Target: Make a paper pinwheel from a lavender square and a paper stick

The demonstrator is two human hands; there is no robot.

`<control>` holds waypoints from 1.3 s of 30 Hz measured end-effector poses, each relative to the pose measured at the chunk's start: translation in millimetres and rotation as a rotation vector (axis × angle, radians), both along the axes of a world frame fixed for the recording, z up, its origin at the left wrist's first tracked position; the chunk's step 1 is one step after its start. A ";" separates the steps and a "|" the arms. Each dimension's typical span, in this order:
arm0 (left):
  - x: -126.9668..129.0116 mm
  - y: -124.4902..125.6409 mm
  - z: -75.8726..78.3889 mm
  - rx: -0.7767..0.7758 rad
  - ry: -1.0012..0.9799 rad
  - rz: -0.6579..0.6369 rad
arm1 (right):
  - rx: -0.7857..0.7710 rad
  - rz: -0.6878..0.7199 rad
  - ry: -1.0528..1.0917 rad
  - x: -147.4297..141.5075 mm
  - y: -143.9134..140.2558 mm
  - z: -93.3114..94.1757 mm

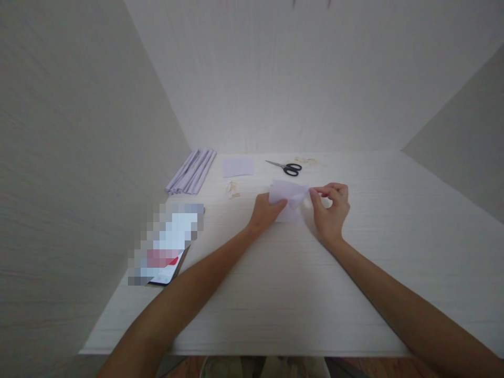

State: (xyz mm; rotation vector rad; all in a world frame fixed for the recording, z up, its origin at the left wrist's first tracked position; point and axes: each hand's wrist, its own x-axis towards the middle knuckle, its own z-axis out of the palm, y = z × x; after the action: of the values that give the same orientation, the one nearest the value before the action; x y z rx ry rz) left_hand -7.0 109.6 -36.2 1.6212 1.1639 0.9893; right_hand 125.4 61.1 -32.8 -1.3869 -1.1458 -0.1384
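Here, left hand (pixel 268 212): thumb over the pale sheet (pixel 289 190), fingers closed behind its left part, presumably to steady it.
Right hand (pixel 333 212): thumb and forefinger pinched narrow on the right end, seemingly to control that edge.
Pale sheet: between both hands, over the middle of the tabletop (pixel 374 294), bent rather than flat.
Scissors (pixel 284 166): just beyond the sheet, likely reachable yet out of the way.
Lilac bundle (pixel 191 172): pieces side by side, far left, perhaps for order.
Phone (pixel 167 272): left, from where I stand, apart from the handwork.
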 end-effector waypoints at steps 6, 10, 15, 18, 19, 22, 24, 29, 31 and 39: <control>1.2 0.2 0.1 -0.054 -0.109 0.004 | 0.012 0.054 -0.174 -8.7 -6.3 -1.1; 0.8 0.2 1.1 -0.096 -0.164 -0.011 | -0.014 0.125 -0.249 -9.9 -6.1 -2.6; 0.3 -0.6 2.9 -0.128 -0.187 -0.031 | -0.038 0.110 -0.327 -7.7 -3.9 -4.2; 0.5 -0.6 2.8 -0.110 -0.181 -0.046 | -0.057 0.115 -0.338 -7.1 -3.2 -5.0; 0.7 -0.5 2.5 -0.103 -0.174 -0.048 | -0.069 0.120 -0.337 -7.0 -3.0 -5.3; 1.0 -0.5 2.1 -0.085 -0.151 -0.052 | -0.089 0.148 -0.325 -6.8 -2.0 -6.0; 0.9 -1.0 2.6 -0.076 -0.145 -0.055 | -0.080 0.152 -0.327 -6.7 -1.4 -6.0; 0.3 -2.7 5.4 -0.069 -0.149 -0.071 | -0.066 0.120 -0.385 -6.8 -1.0 -5.6; 0.5 -2.3 5.2 -0.062 -0.145 -0.071 | -0.058 0.114 -0.403 -6.6 -0.8 -5.9; 1.2 -0.8 1.3 -0.036 -0.135 -0.082 | -0.020 0.115 -0.429 -6.1 1.3 -6.9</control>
State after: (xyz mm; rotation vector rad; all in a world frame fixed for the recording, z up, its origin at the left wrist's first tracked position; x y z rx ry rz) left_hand -5.8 108.9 -34.9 1.5373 1.0115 1.0035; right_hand 119.3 62.4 -39.7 -1.3399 -1.5815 -0.3548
